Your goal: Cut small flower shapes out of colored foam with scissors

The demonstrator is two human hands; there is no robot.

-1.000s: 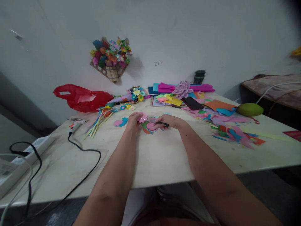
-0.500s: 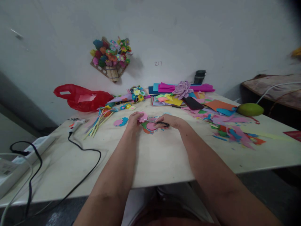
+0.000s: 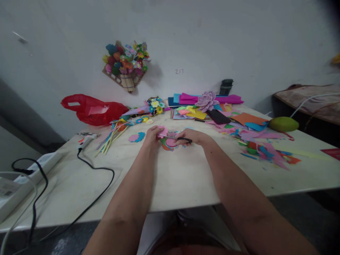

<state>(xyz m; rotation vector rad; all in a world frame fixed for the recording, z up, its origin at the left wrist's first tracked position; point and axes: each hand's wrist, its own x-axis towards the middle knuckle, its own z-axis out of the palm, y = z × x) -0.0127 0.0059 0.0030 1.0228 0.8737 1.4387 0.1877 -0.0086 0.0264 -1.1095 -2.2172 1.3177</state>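
Note:
My left hand (image 3: 152, 136) pinches a pink scalloped paper piece (image 3: 162, 131) above the middle of the white table (image 3: 183, 180). In my right hand (image 3: 190, 136) are scissors (image 3: 185, 139) with dark handles, their blades pointing left and touching the pink piece. Beneath the scissors lie colourful paper scraps (image 3: 168, 146), green, orange and pink, partly hidden by my fingers. Left of my left hand rest pink and blue scalloped pieces (image 3: 136, 137), overlapping each other.
A glue gun (image 3: 86, 141) with a black cord lies at left, near a power strip (image 3: 39, 170). Behind are a red bag (image 3: 92, 109) and paper flowers (image 3: 155, 105). Paper scraps (image 3: 265, 150), a dark phone (image 3: 218, 116) and a green fruit (image 3: 283, 124) lie at right.

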